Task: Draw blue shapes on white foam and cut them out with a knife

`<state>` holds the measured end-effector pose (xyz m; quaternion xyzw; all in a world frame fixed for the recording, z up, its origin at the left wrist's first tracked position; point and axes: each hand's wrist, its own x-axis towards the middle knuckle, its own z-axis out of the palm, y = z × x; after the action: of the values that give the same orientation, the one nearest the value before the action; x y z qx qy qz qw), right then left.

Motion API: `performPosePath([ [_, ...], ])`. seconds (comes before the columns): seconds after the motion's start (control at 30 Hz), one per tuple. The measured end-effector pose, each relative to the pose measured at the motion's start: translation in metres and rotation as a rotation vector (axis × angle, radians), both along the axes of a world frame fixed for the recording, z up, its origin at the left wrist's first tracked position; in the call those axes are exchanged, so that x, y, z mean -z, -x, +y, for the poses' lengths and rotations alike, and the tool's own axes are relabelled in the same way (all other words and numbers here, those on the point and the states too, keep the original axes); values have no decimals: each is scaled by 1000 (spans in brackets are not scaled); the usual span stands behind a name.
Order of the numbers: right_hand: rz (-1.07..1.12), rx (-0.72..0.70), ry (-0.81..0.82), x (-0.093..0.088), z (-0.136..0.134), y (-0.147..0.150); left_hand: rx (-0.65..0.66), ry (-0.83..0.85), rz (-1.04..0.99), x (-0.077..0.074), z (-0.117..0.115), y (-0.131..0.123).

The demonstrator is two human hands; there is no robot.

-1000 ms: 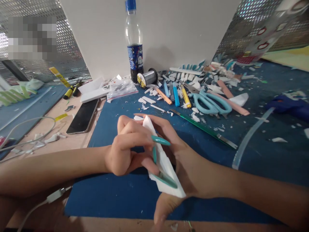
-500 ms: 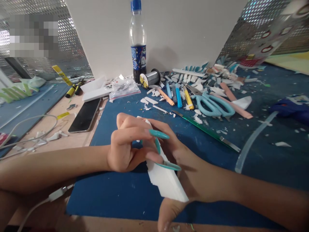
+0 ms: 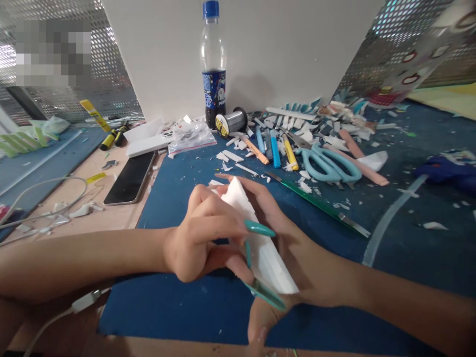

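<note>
Both my hands hold a white foam piece [image 3: 266, 253] just above the blue cutting mat [image 3: 186, 302]. My right hand [image 3: 297, 267] cradles it from underneath and from the right, fingers stretched along its far edge. On the near left side, my left hand [image 3: 203, 238] pinches the foam, its long teal nails lying across the white surface. The piece is wedge-shaped and tilted, its narrow end pointing away from me.
Past my hands lie a green ruler [image 3: 320, 206], light blue scissors [image 3: 329, 163], several markers [image 3: 273, 146], a wire spool [image 3: 230, 121] and a cola bottle [image 3: 213, 64] amid white scraps. A black phone [image 3: 130, 178] and cables [image 3: 44, 198] lie left. A blue glue gun [image 3: 446, 168] is at right.
The foam piece has been turned in my hands and sits a little further right. My left fingers have shifted along it, and one teal nail now lies at its near lower edge.
</note>
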<state>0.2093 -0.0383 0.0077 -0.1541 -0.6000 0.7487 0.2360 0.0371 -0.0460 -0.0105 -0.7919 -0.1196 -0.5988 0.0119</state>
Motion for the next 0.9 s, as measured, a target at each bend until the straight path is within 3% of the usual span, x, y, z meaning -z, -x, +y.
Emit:
performPosePath([
  [0.23, -29, -55, 2, -4, 1, 0, -139, 61, -109, 1, 0, 0],
  [0.7, -7, -26, -72, 8, -2, 1, -94, 39, -126, 0, 3, -2],
  [0.83, -2, -27, -47, 8, -3, 3, -146, 19, -235, 2, 1, -6],
  [0.9, 3, -22, -24, 8, -5, 4, -174, 3, -197, 1, 1, -7],
])
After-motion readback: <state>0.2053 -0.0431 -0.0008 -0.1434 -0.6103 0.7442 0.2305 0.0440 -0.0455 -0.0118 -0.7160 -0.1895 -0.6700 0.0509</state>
